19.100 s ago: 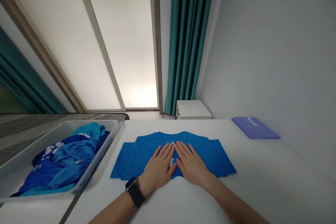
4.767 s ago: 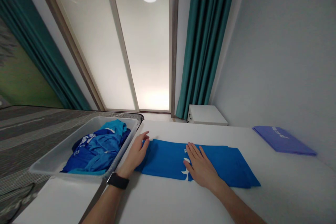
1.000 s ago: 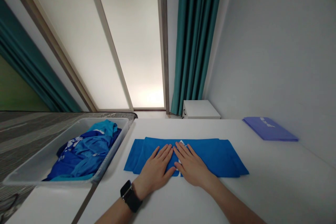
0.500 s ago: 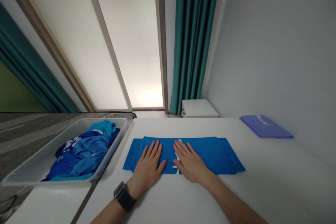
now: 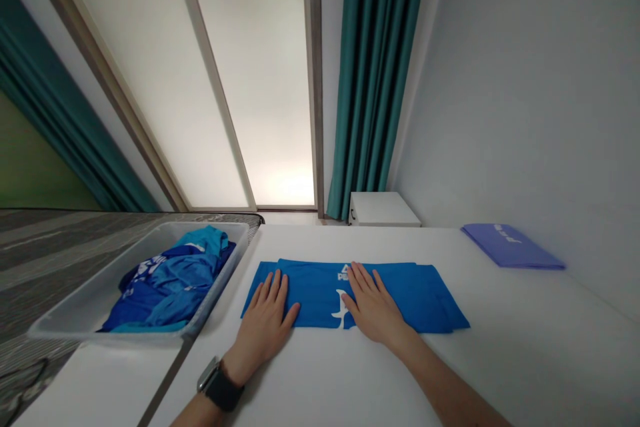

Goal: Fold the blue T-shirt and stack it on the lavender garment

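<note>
A blue shirt-like garment (image 5: 315, 293) with white print lies folded into a wide strip on the white table (image 5: 320, 373). My left hand (image 5: 267, 320) rests flat on its left part, fingers stretched out and thumb apart; a black watch is on that wrist. Flat on the garment right of the middle lies my right hand (image 5: 373, 303), fingers extended, just beside the white print. Neither hand grips the cloth. The hands cover parts of the fabric.
A translucent plastic bin (image 5: 65, 320) at the left holds crumpled blue garments (image 5: 175, 287). A folded purple-blue garment (image 5: 515, 247) lies at the table's far right by the wall. Beyond the far edge stands a small white cabinet (image 5: 385, 209).
My hands have spread apart over the garment, the left moving left and the right moving right. More of the white print shows between them. The view has shifted slightly.
</note>
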A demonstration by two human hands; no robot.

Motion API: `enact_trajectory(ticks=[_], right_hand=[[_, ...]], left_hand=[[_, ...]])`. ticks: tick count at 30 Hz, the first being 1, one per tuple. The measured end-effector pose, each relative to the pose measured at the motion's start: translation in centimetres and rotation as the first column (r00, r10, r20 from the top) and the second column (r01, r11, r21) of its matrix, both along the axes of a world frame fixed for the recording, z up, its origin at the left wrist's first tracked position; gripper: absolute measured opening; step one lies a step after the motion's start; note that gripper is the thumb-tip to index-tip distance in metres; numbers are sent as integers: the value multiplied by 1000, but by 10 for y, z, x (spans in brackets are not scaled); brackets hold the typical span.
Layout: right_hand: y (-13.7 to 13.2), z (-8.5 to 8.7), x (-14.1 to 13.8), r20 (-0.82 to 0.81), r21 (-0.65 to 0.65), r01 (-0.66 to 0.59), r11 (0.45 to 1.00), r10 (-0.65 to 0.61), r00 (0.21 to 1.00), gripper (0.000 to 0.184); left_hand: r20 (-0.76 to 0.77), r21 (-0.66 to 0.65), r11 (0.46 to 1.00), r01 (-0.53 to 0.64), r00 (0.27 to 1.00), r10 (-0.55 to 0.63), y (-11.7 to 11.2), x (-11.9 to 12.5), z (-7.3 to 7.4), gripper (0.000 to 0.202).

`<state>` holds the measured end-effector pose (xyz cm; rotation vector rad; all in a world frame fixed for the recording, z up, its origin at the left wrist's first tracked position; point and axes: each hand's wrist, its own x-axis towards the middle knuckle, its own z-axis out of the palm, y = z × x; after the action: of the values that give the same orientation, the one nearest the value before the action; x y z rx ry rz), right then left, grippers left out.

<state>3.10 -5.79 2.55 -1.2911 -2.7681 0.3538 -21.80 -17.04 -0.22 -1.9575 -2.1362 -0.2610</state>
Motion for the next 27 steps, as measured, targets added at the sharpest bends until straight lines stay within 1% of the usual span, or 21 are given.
enact_trajectory(ticks=[3, 5, 6, 8, 9, 10, 12, 15, 18, 21, 24, 27], right_hand=[[2, 1, 6, 5, 10, 19, 1000, -19, 1000, 74], [4, 0, 11, 8, 24, 42, 999, -42, 999, 73], [5, 0, 13, 10, 35, 57, 998, -58, 998, 73], [8, -2, 17, 10, 70, 98, 993, -99, 995, 72], [9, -2, 18, 7, 91, 119, 989, -120, 993, 72], [10, -3, 19, 2, 113, 139, 984, -140, 990, 71], [13, -4, 23, -7, 152, 175, 973, -176, 984, 70], [16, -7, 34, 0, 187, 217, 958, -220, 975, 68], [20, -13, 53, 7, 214, 259, 942, -267, 964, 68], [22, -19, 72, 13, 223, 305, 926, -316, 949, 71], [23, -23, 81, 17, 198, 321, 926, -331, 943, 75], [24, -25, 82, 14, 194, 316, 929, -325, 946, 78]], left_hand=[[16, -46, 999, -14, 1000, 15, 1, -1, 4, 67], [27, -78, 997, 11, 1000, -9, 3, 2, 10, 66], [32, -85, 995, 49, 998, -47, 5, 4, 15, 65], [44, -87, 979, 184, 983, -181, 13, 15, 28, 61], [55, -90, 957, 275, 961, -271, 18, 22, 36, 60], [73, -96, 923, 372, 928, -366, 24, 31, 43, 60], [117, -115, 839, 532, 846, -521, 40, 49, 57, 59], [178, -152, 725, 671, 740, -648, 65, 69, 69, 58], [218, -184, 633, 752, 660, -719, 83, 70, 70, 60], [249, -204, 580, 789, 615, -749, 92, 58, 67, 64], [277, -186, 555, 811, 586, -762, 93, 45, 63, 65], [294, -193, 554, 810, 587, -754, 91, 41, 63, 64]])
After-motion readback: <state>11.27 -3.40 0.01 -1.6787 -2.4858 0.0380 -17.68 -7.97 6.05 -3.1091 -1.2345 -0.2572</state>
